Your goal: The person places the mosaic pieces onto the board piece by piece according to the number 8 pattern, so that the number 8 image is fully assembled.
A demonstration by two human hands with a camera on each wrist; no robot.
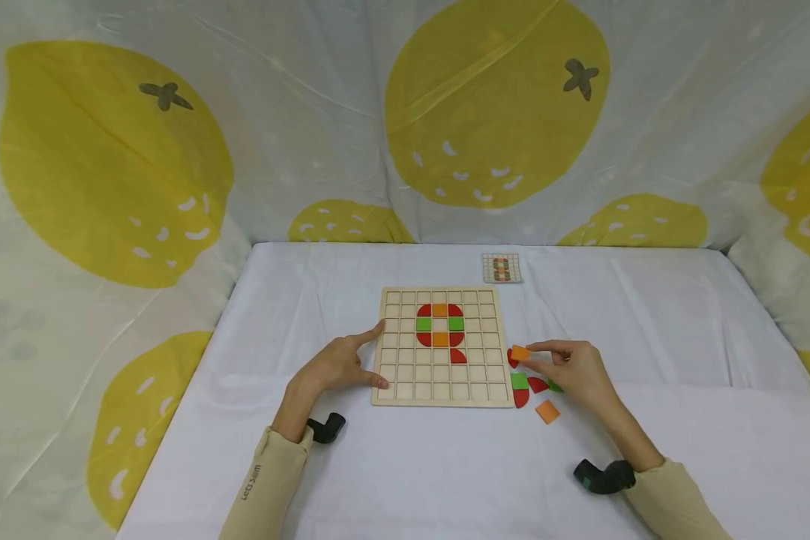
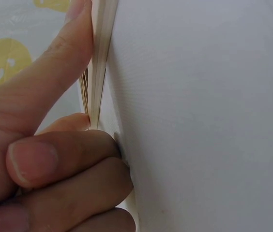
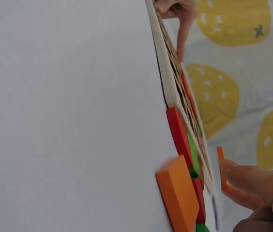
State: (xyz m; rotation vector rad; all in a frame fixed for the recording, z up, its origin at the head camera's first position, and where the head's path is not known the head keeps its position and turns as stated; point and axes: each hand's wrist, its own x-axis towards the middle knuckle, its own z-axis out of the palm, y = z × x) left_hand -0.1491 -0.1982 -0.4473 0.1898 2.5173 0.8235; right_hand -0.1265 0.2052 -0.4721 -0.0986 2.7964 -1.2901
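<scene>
Board of pale gridded wood (image 1: pixel 403 373) lies on white cloth (image 1: pixel 445 472) between the two hands, the left hand (image 1: pixel 337 365) spreading thumb and forefinger against its left edge, other fingers curled. Just beyond the board's right edge, the right hand (image 1: pixel 574 369) pinches a flat orange square tile (image 1: pixel 520 352) between thumb and finger, near loose red, green and orange tiles (image 1: pixel 547 412) beside the board.

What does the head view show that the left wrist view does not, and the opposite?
Only the head view: a small card, the right hand pinching an orange square, and coloured pieces on the wooden board.

Only the left wrist view: three curled fingers of the left hand.

Both: the left hand touching the board's edge, the white tablecloth and the yellow-printed backdrop.
</scene>
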